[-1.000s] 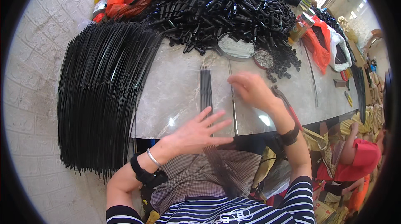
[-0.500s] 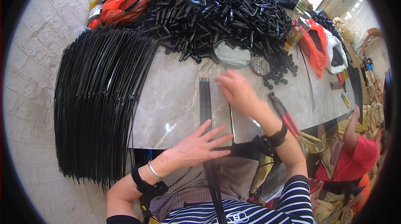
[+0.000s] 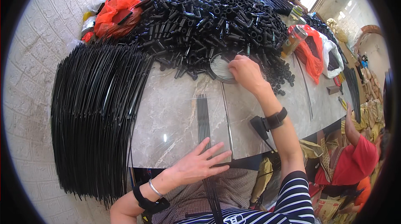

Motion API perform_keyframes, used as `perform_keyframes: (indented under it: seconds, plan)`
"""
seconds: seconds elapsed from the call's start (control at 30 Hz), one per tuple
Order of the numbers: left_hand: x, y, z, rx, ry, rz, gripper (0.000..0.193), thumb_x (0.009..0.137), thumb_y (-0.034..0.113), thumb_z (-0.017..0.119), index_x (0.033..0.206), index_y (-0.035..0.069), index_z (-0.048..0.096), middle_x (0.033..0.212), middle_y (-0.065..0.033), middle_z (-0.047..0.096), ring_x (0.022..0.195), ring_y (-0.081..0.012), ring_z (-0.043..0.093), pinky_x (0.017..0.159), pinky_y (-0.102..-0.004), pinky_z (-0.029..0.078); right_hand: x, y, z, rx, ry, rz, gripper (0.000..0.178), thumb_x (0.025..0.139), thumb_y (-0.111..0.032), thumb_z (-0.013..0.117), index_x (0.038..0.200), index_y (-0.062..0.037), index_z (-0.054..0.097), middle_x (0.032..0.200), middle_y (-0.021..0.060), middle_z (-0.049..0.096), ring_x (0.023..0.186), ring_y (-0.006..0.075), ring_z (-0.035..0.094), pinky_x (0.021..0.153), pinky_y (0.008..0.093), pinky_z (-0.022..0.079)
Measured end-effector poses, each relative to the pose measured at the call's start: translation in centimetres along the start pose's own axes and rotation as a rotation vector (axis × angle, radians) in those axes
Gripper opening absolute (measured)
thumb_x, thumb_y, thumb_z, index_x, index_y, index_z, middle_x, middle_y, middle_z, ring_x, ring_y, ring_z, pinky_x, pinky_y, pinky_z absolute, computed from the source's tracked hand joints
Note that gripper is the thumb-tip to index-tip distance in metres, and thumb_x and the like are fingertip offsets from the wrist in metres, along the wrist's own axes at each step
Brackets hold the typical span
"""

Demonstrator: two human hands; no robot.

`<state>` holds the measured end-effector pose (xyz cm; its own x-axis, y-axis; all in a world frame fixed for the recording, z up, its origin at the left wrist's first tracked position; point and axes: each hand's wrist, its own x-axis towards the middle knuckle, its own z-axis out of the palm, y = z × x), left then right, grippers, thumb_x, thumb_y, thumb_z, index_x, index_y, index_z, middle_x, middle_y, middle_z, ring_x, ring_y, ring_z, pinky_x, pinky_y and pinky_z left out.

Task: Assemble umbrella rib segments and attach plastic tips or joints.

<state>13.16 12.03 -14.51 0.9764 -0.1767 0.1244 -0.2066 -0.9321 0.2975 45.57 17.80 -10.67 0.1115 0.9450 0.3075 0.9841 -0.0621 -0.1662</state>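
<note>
right now your left hand (image 3: pixel 196 165) lies flat with its fingers spread wide, palm down at the near edge of the marble table (image 3: pixel 175 111), pressing on a small bundle of thin black rods (image 3: pixel 203 119) that runs straight away from you. your right hand (image 3: pixel 246 71) reaches far forward, fingers curled together at the rim of a shallow round dish (image 3: pixel 220 68); whether it pinches anything cannot be told. just beyond the dish sits a big heap of short black tubes (image 3: pixel 209 19). to your left, a wide fan of long black rods (image 3: pixel 98 115) hangs over the table edge. an orange plastic bag (image 3: pixel 115 11) lies at the far left corner.
</note>
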Motion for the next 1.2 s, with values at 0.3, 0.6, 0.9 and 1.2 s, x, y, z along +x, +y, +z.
perform_keyframes:
  seconds: [0.3, 0.6, 0.9, 1.2]
  plan:
    - [0.2, -0.2, -0.5, -0.019, -0.025, -0.013, 0.068, 0.076, 0.016, 0.071, 0.140, 0.027, 0.054, 0.160, -0.0027, 0.033, 0.150, -0.0317, 0.027, 0.120, -0.0623, 0.022, 0.5, 0.3, -0.4, 0.111, -0.031, 0.090, 0.012, 0.084, -0.013, 0.062, 0.086, -0.0066, 0.073, 0.091, 0.0116, 0.066, 0.093, 0.0325, 0.064, 0.081, 0.0445, 0.053]
    - [0.4, -0.1, -0.8, -0.009, -0.051, -0.012, 0.069, 0.074, 0.012, 0.070, 0.140, 0.027, 0.055, 0.161, -0.0030, 0.032, 0.151, -0.0324, 0.025, 0.120, -0.0626, 0.022, 0.1, 0.3, -1.3, 0.307, 0.106, 0.051, 0.012, 0.089, -0.013, 0.063, 0.094, -0.0074, 0.072, 0.090, 0.0111, 0.067, 0.093, 0.0315, 0.065, 0.082, 0.0419, 0.052]
    - [0.3, 0.0, -1.1, 0.004, -0.062, -0.008, 0.064, 0.077, 0.017, 0.069, 0.139, 0.028, 0.055, 0.161, -0.0034, 0.033, 0.150, -0.0329, 0.028, 0.119, -0.0627, 0.023, -1.6, -1.9, -0.6, 0.105, 0.269, -0.022, 0.013, 0.090, -0.010, 0.062, 0.099, -0.0055, 0.071, 0.090, 0.0109, 0.066, 0.092, 0.0303, 0.063, 0.080, 0.0408, 0.053]
    - [-1.7, 1.7, -1.1, -0.041, 0.069, -0.017, 0.049, 0.090, 0.028, 0.063, 0.138, 0.033, 0.055, 0.154, -0.0020, 0.044, 0.144, -0.0315, 0.039, 0.120, -0.0629, 0.022, -9.6, -9.3, -2.3, 1.106, -0.844, 0.459, 0.029, 0.099, -0.019, 0.058, 0.112, 0.0054, 0.066, 0.088, 0.0056, 0.073, 0.078, 0.0112, 0.070, 0.062, 0.0267, 0.054]
